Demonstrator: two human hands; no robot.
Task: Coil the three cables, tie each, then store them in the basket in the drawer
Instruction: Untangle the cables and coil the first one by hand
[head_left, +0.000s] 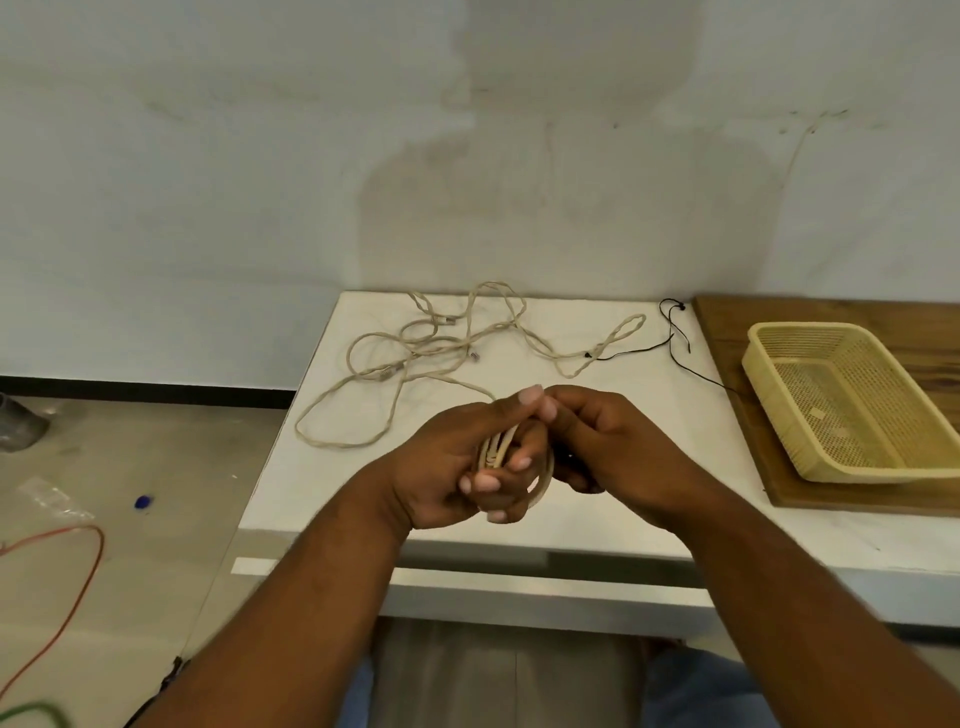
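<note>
Loose beige cables (415, 353) sprawl left of centre on the desk (322, 493). At mid-frame your left hand (447, 467) curls round a small beige coil (496, 449) (long axis roughly top to bottom, leaning right at its top), held above the desk. Your right hand (613, 447) presses against it, fingers curled; what they pinch is hidden. The yellow basket (852, 470) sits far right.

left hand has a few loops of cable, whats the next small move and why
Probably the right hand should draw in another length and lay it as a loop onto the beige coil that the left hand grips: a strand runs from the hands to loose cable lying on the white table.
</note>
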